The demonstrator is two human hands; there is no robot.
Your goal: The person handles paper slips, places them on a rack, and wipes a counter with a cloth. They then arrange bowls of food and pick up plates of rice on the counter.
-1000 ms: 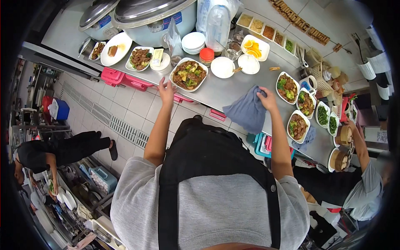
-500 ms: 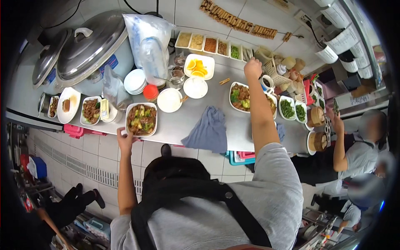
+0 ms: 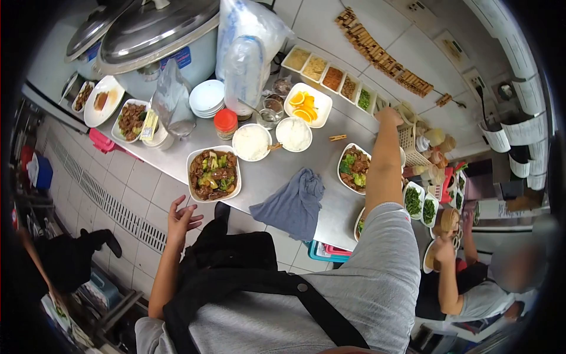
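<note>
- Fingers (image 3: 190,209) of the left hand (image 3: 181,219) hang spread and empty below the desk edge, nearest the square white dish of braised meat and greens (image 3: 214,173), which sits just above them at the front rim of the stainless steel desk (image 3: 277,171).
- Right hand (image 3: 389,115) reaches far across to the pale woven basket (image 3: 407,137) by the wall; whether its fingers are spread or pinching something cannot be told from this angle.
- Heaped and glossy with sauce, the square dish looks heavy and liable to slop if tipped; its glazed rim is probably slick, so opposite edges with support beneath would be the safest hold.
- Beside it, a soft grey-blue cloth (image 3: 292,203) droops over the desk front, and two round white bowls of rice (image 3: 252,142) stand behind.
- Further back: a red-lidded jar (image 3: 226,123), a rectangular white plate of orange slices (image 3: 306,105), a stack of small white plates (image 3: 207,98) and large steel-lidded rice cookers (image 3: 154,32).
- Pale floor tiles with a long drain grate (image 3: 112,197) run beneath; a co-worker's hand (image 3: 442,249) tends bamboo steamers (image 3: 449,219) at right.
</note>
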